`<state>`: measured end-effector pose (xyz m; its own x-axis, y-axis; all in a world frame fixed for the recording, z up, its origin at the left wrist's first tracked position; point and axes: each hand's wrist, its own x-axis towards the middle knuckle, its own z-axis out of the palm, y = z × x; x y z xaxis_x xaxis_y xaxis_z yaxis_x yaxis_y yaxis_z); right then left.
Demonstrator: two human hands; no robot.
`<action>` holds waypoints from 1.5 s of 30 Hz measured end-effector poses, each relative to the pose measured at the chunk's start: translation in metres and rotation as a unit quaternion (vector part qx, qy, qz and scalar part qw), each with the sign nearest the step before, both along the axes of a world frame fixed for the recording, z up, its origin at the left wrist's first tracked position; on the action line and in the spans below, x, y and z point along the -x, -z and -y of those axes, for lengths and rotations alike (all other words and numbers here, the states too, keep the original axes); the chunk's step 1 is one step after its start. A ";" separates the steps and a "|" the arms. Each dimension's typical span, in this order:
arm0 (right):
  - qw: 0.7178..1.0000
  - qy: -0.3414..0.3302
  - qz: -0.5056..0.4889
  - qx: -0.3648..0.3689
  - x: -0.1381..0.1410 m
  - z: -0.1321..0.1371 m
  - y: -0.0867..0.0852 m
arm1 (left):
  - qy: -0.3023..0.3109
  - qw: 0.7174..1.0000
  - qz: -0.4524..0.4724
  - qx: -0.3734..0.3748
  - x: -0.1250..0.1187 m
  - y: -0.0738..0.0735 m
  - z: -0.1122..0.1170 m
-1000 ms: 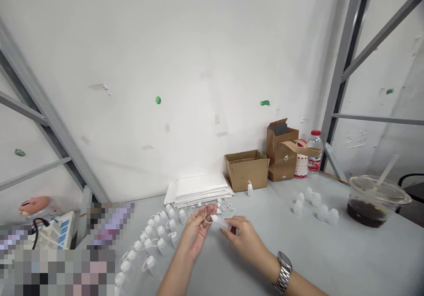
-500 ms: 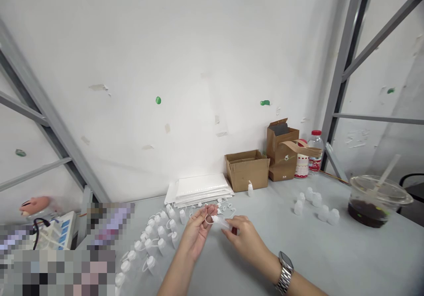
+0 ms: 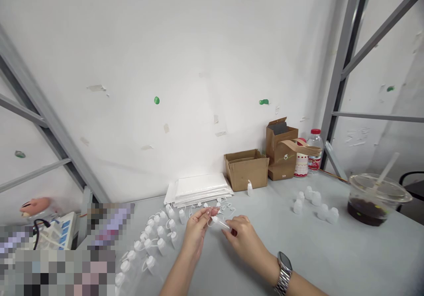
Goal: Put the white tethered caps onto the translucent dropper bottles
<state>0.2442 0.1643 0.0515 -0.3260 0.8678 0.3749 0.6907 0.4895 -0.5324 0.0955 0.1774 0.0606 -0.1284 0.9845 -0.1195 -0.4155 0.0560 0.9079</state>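
Just above the grey table (image 3: 258, 260), both of my hands meet on one small clear dropper bottle (image 3: 221, 223). My right hand (image 3: 243, 238), with a metal watch on its wrist, grips the bottle's body. My left hand (image 3: 195, 232) pinches the white cap and its thin loop at the bottle's tip. Rows of several small white capped bottles (image 3: 155, 238) lie on the table just left of my hands. A stack of white padded envelopes (image 3: 200, 189) sits behind them against the wall.
Two brown cardboard boxes (image 3: 247, 168) stand at the back, with a red-capped water bottle (image 3: 314, 150) beside them. A few more white bottles (image 3: 314, 203) lie to the right. A lidded cup of dark drink (image 3: 374, 201) with a straw is at far right. Grey metal shelf posts flank the table.
My hands have kept their hold on the small bottle and shifted only slightly; the view has tipped a little.
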 end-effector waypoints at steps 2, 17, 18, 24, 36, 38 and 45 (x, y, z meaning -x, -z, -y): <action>1.000 -0.002 0.009 -0.004 -0.001 -0.002 0.001 | 0.016 1.000 -0.015 -0.011 0.001 0.003 -0.001; 0.983 0.170 -0.034 -0.058 -0.039 -0.044 0.006 | -0.063 0.988 -0.138 -0.035 0.007 0.009 -0.012; 0.976 0.212 -0.020 -0.034 -0.050 -0.053 0.004 | -0.071 0.981 -0.178 -0.039 0.009 0.010 -0.012; 0.962 0.267 0.046 0.041 -0.088 -0.084 0.016 | -0.047 0.870 -0.461 -0.171 0.005 0.034 -0.012; 0.947 0.298 0.123 -0.002 -0.118 -0.051 0.002 | -0.021 0.828 -0.530 -0.180 0.007 0.045 -0.013; 0.909 0.366 0.190 -0.066 -0.136 -0.039 -0.008 | -0.016 0.819 -0.545 -0.177 0.005 0.044 -0.011; 0.856 0.381 0.338 -0.089 -0.162 -0.032 -0.016 | 0.071 0.802 -0.532 -0.262 -0.006 0.038 -0.006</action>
